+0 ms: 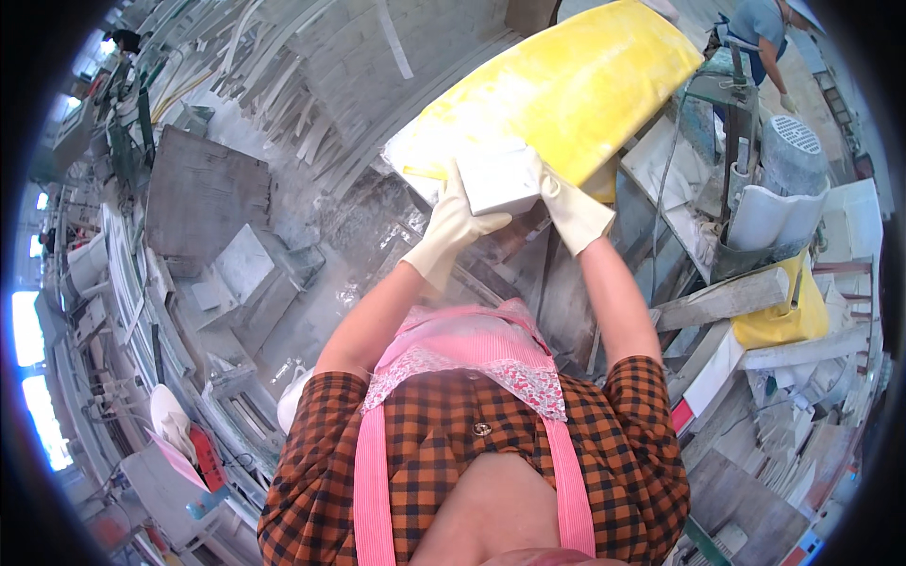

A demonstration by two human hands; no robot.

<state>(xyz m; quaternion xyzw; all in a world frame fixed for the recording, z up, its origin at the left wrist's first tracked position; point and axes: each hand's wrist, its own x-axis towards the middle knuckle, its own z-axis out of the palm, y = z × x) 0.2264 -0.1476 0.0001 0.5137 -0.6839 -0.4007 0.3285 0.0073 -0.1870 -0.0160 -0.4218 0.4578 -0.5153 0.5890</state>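
A white rectangular block (498,181) is held out in front of me between both hands. My left hand (451,224), in a cream rubber glove, grips its left side, thumb under the near edge. On the right side, my right hand (570,202) wears a matching glove and is closed round the block's edge. Just beyond the block lies a long yellow-covered surface (566,85), whitened with powder at its near end. Whether the block touches that surface I cannot tell. The fingers behind the block are partly hidden.
A co-worker (760,38) in blue stands at the far right. Machinery with a grey motor (793,156) stands nearer on that side, above a yellow cloth (781,307) and a plank (722,300). At left are a brown board (206,193), a pale box (247,262) and stacked strips (274,85).
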